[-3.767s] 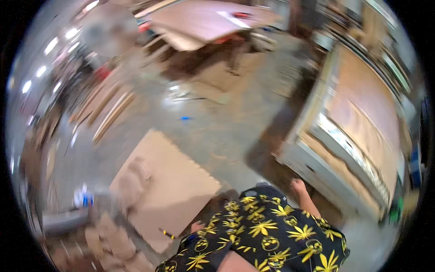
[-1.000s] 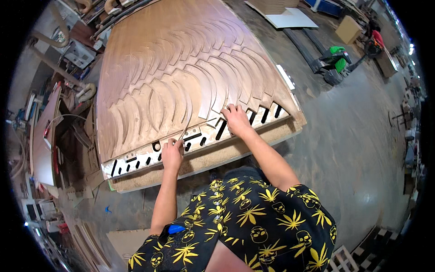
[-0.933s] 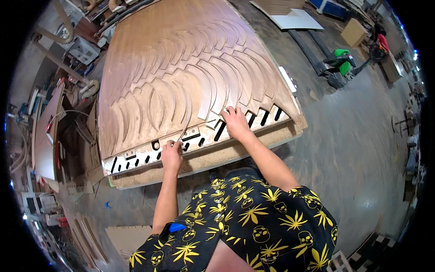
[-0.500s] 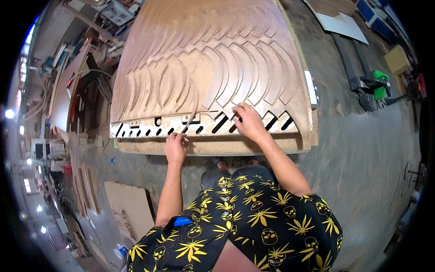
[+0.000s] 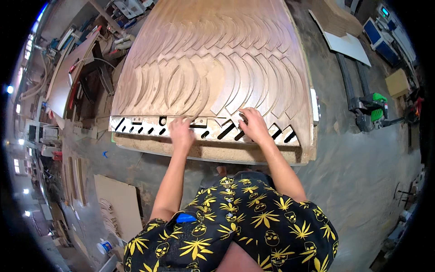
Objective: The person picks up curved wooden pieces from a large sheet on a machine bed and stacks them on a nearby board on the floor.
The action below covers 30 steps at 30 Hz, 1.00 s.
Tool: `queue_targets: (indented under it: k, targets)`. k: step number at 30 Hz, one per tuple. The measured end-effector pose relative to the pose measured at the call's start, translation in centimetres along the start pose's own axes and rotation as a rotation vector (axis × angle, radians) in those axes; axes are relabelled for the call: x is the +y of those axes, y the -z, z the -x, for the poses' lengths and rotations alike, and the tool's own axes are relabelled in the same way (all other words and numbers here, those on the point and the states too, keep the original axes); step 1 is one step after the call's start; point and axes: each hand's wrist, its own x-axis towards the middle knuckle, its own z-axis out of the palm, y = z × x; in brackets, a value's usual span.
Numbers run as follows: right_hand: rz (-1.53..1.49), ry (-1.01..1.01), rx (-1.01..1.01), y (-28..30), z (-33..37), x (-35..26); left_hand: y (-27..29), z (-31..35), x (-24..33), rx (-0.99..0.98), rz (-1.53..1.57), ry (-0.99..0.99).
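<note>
The thin curved strip (image 5: 204,97) lies near the front edge of the big wooden panel (image 5: 208,9), its upper part bowing over the wood and its lower end at your left hand (image 5: 181,129). Your left fingers are drawn together around that end, pinching it, with the knuckles up and the wrist nearly straight.

Your right hand (image 5: 253,126) is at the same edge, a little apart from the left, with its thumb and forefinger curled toward each other; you cannot tell from here whether anything sits between them. Both forearms reach forward from your sides, the right one slanting inward.

Beneath your hands runs a white slotted band (image 5: 215,124) with dark slanting openings. Beyond it, rows of curved pieces (image 5: 231,84) overlap across the panel, and a rough tan layer (image 5: 217,153) shows below the band.

Your black shirt (image 5: 272,238) has a yellow leaf-and-skull print, and its chest pocket holds a blue item (image 5: 186,218) with markings too small to make out. On the floor at lower left, a white tub (image 5: 104,246) carries a blue label; its contents are unclear. Near it, more curved pieces (image 5: 108,216) lie by a flat board (image 5: 118,190).
</note>
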Motion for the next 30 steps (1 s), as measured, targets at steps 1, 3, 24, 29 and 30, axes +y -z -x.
queue_targets:
  k: [1,3,24,29,30]
  targets:
    - [0.017,0.009,-0.009,0.0,0.2,0.1,-0.2,-1.4,1.7,0.014,0.099,-0.034]
    - [0.021,0.02,0.008,0.4,0.6,-0.2,-1.8,-3.9,4.0,-0.051,0.189,-0.048]
    - [0.504,0.256,-0.152,0.3,-5.8,0.6,-0.7,-11.3,4.9,-0.434,0.167,-0.073]
    - [0.604,0.389,-0.266,0.7,-8.5,1.8,2.3,-11.3,1.1,-0.55,0.558,0.035]
    - [0.643,0.418,-0.303,0.8,-9.1,2.1,2.5,-11.1,0.3,-0.577,0.624,0.034]
